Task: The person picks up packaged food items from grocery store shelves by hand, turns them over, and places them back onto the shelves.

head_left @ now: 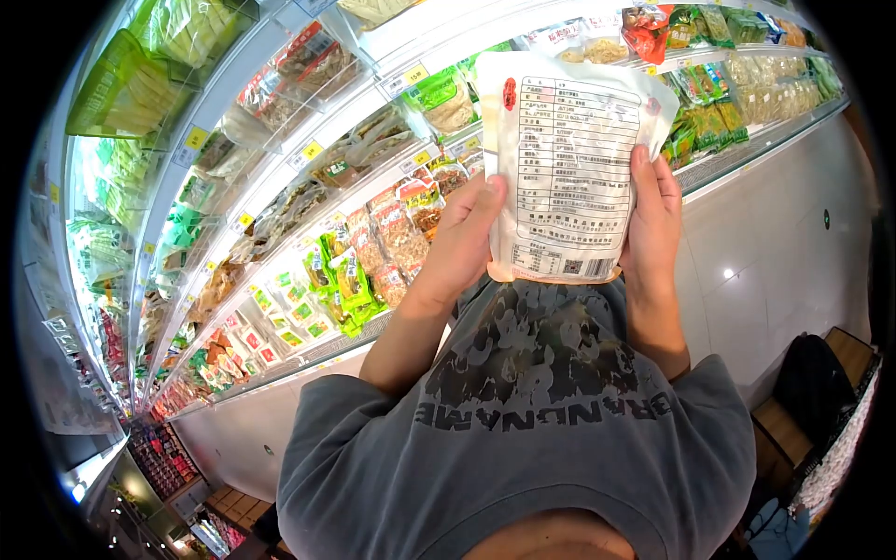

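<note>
A white plastic food pouch is held up in front of my chest, its printed label table turned toward me. A small red seal mark sits at the pouch's top left corner, and a barcode is at the bottom right. My left hand grips the left edge, thumb on the front face. On the opposite edge my right hand holds it the same way, thumb on the front and fingers mostly behind. What the pouch contains cannot be seen.
Refrigerated shelves full of packaged foods curve along the left and far side. Green packets lie on the lowest shelf. To the right are a pale tiled floor and a dark bag on a wooden surface.
</note>
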Demonstrator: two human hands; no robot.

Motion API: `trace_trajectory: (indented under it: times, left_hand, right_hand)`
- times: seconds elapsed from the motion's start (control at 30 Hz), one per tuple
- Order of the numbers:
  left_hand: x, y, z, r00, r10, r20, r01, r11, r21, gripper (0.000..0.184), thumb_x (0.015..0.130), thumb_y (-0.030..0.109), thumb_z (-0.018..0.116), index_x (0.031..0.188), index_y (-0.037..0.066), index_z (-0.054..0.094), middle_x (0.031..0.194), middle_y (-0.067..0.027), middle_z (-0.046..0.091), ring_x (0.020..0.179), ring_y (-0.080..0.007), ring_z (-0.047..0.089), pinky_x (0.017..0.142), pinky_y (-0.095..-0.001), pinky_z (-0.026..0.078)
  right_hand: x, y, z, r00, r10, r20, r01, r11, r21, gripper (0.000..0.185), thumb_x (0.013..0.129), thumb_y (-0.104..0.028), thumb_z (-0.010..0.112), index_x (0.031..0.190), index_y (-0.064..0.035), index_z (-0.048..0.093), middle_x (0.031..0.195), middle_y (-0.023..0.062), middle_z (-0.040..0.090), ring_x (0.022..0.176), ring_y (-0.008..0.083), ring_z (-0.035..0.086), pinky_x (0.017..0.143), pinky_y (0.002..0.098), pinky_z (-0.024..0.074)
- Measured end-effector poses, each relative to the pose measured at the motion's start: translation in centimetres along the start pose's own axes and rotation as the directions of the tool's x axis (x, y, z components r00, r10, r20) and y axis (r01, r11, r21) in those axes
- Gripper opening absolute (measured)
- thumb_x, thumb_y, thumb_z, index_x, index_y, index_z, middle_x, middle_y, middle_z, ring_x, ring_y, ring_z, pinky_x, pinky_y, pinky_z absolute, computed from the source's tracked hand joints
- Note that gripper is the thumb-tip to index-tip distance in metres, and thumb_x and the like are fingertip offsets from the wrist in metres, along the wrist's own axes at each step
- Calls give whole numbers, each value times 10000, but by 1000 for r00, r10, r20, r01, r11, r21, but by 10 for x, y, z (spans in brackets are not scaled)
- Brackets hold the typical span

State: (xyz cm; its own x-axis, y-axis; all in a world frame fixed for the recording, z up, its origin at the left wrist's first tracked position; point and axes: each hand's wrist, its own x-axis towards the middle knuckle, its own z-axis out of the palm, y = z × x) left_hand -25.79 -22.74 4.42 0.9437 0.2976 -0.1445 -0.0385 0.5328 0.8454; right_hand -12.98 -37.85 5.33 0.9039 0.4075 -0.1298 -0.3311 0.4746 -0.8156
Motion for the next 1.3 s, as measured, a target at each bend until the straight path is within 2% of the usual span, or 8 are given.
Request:
trace_trajectory:
  times: [0.07, 0.13, 0.33, 0.63, 0.87, 1.0, 1.2, 1.3]
  left_hand:
    - [2, 3, 6, 997, 67, -29, -62, 990, 130, 386, 1058, 319, 460, 1202, -10, 602, 1094, -47, 674, 944, -76, 605, 825, -252, 500]
    - [3, 4, 2, 998, 59, -31, -53, 988, 146, 396, 1055, 328, 465, 1210, -9, 602, 1098, -47, 675, 944, -75, 604, 828, -253, 500]
    - [3, 2, -3, 998, 8, -61, -8, 1000, -7, 423, 1069, 312, 420, 1231, -43, 583, 1159, -92, 668, 1014, -120, 619, 900, -282, 490]
    - [3, 7, 3, 996, 55, -77, -57, 998, -23, 442, 1072, 323, 406, 1257, -46, 566, 1210, -109, 652, 1071, -141, 611, 948, -297, 472]
    - [-1, 12, 13, 991, 83, -107, -84, 996, -6, 449, 1065, 323, 425, 1325, -30, 520, 1277, -109, 618, 1130, -159, 593, 993, -312, 454]
    - [1, 1, 23, 987, 141, -79, -145, 988, -47, 439, 1058, 329, 444, 1308, -20, 538, 1242, -103, 641, 1095, -158, 615, 966, -313, 475]
    - [18, -23, 60, 966, 191, -176, -204, 977, -56, 438, 1057, 330, 446, 1307, -17, 541, 1238, -99, 644, 1087, -157, 621, 960, -313, 482]
    - [34, -36, 75, 961, 225, -161, -235, 971, -47, 440, 1058, 331, 440, 1305, -19, 542, 1229, -98, 648, 1086, -153, 617, 963, -310, 477]
  right_hand:
    - [-2, 3, 2, 1000, 5, -27, -5, 1000, 4, 268, 1020, -232, 556, 1128, 5, 621, 1011, 71, 701, 849, 86, 656, 756, 236, 524]
    - [-2, 5, 3, 1000, -18, -20, 18, 1000, 5, 262, 1019, -227, 560, 1120, 6, 624, 1002, 69, 700, 844, 81, 648, 753, 236, 520]
    - [0, 7, -1, 997, -80, 18, 81, 996, -33, 306, 1033, -262, 537, 1098, 23, 630, 979, 48, 686, 820, 55, 607, 736, 221, 496]
    - [5, 7, 4, 992, -124, 33, 124, 992, -17, 305, 1031, -266, 543, 1104, 17, 633, 991, 60, 692, 837, 61, 614, 748, 219, 496]
    - [8, -3, 4, 992, -78, 104, 76, 997, 23, 349, 1036, -283, 529, 1163, 29, 622, 1067, 77, 691, 906, 80, 628, 802, 236, 495]
    - [17, -11, -9, 987, -43, 157, 38, 999, 35, 354, 1035, -284, 530, 1169, 32, 621, 1061, 77, 692, 900, 82, 632, 807, 236, 496]
    - [44, -40, -35, 975, -3, 223, 6, 1000, -13, 371, 1029, -299, 542, 1169, 36, 622, 1075, 88, 695, 913, 92, 640, 813, 241, 504]
    - [61, -53, -52, 965, 5, 261, -4, 1000, -7, 379, 1028, -300, 543, 1172, 41, 620, 1075, 92, 694, 915, 96, 641, 815, 240, 503]
